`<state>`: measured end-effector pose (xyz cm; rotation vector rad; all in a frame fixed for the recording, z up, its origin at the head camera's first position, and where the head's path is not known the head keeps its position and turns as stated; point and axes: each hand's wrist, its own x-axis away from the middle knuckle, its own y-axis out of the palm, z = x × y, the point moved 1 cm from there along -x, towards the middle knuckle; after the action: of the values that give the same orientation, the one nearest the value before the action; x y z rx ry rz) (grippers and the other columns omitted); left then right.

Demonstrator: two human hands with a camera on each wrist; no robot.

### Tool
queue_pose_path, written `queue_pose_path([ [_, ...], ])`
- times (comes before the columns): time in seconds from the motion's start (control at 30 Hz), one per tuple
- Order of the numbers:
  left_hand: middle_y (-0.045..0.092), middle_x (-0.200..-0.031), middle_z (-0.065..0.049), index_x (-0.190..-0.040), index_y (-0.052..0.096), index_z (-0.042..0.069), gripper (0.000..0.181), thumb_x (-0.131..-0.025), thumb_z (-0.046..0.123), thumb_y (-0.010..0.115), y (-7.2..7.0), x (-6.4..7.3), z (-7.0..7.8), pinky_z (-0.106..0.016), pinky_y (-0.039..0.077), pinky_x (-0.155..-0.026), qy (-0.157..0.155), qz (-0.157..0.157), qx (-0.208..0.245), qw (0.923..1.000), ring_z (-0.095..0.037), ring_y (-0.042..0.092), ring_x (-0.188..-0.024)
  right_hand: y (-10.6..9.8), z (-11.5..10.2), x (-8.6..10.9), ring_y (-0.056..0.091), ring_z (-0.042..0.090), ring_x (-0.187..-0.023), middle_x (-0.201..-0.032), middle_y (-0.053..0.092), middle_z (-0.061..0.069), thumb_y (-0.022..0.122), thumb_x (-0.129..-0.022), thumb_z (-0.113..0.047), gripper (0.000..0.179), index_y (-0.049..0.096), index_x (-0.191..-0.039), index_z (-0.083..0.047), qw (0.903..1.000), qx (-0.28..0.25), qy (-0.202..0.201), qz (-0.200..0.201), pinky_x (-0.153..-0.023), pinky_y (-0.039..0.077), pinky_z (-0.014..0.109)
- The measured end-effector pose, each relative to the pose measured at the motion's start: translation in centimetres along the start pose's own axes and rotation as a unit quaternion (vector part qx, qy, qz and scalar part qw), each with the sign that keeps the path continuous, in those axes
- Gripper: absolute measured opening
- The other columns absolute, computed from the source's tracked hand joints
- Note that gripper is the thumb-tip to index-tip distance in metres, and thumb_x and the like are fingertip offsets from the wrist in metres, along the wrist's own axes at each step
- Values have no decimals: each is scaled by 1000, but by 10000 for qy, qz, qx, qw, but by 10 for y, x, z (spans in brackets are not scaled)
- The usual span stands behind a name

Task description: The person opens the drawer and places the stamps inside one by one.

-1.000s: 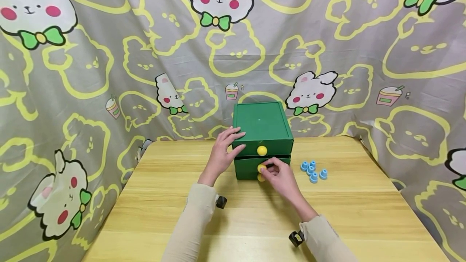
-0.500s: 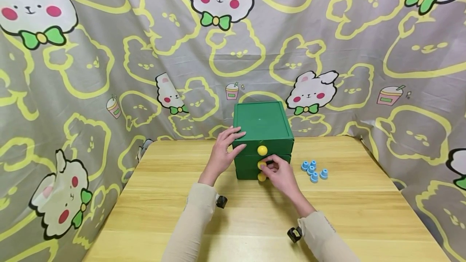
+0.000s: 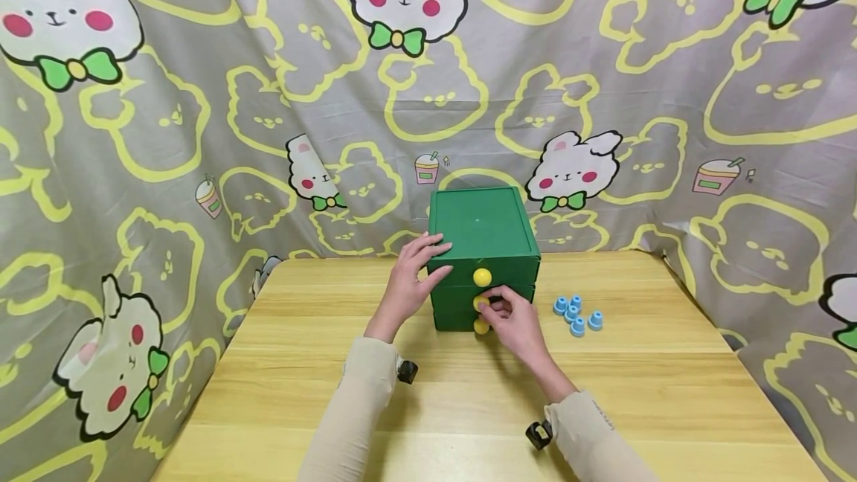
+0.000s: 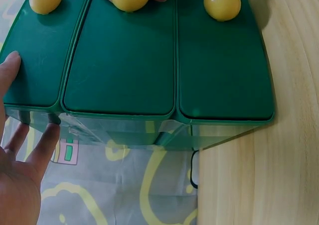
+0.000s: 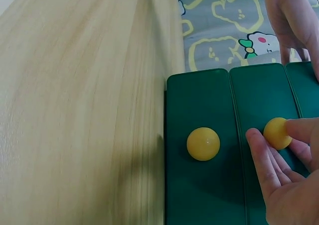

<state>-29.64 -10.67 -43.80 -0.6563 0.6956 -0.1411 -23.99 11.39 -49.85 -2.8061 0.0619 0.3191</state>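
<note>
A green cabinet (image 3: 478, 223) with three stacked drawers, each with a yellow ball knob, stands on the table. My left hand (image 3: 407, 280) rests against its upper left corner, fingers fairly straight and thumb on the top drawer's front. In the left wrist view those fingers (image 4: 44, 148) lie along the cabinet's side. My right hand (image 3: 517, 324) pinches the middle drawer's knob (image 5: 277, 133) between thumb and fingers. That drawer's front (image 4: 122, 60) looks about flush with its neighbours. The top knob (image 3: 482, 277) and bottom knob (image 5: 203, 144) are untouched. The drawers' insides are hidden.
Several small light-blue plastic pieces (image 3: 573, 311) stand on the wooden table (image 3: 321, 303) to the cabinet's right. A patterned cloth (image 3: 321, 95) hangs behind and at both sides. Black wrist cameras (image 3: 539, 434) are worn at the cuffs.
The middle drawer, sticking out a little one second ago, has slid back into the cabinet with my right hand on its knob. Over the last half second almost nothing moves. My left hand stays in place.
</note>
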Motion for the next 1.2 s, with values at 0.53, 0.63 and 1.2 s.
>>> queue_pose_path([
  [0.53, 52, -155, 3, -140, 66, 24, 41, -99, 29, 72, 1, 1, -2, -57, 36, -120, 147, 120, -39, 9998, -28, 35, -153, 4, -4, 7, 77, 27, -84, -95, 78, 12, 72, -99, -16, 16, 71, -114, -11, 9997, 229, -36, 118, -68, 58, 23],
  [0.63, 52, -155, 3, -140, 66, 24, 42, -99, 29, 72, 1, 2, -2, -57, 37, -119, 149, 128, -44, 9998, -26, 34, -153, 4, -3, 11, 76, 22, -86, -100, 78, 11, 72, -99, -16, 21, 69, -119, -13, 9993, 349, -23, 106, -71, 59, 23],
  [1.2, 52, -155, 2, -140, 66, 24, 41, -99, 29, 71, 3, 2, -3, -56, 37, -119, 159, 137, -10, 9998, -30, 35, -153, 6, 30, 18, 71, 20, -91, -102, 74, 10, 71, -97, -9, 17, 72, -114, -6, 9963, 753, 358, -227, -79, 58, 28],
])
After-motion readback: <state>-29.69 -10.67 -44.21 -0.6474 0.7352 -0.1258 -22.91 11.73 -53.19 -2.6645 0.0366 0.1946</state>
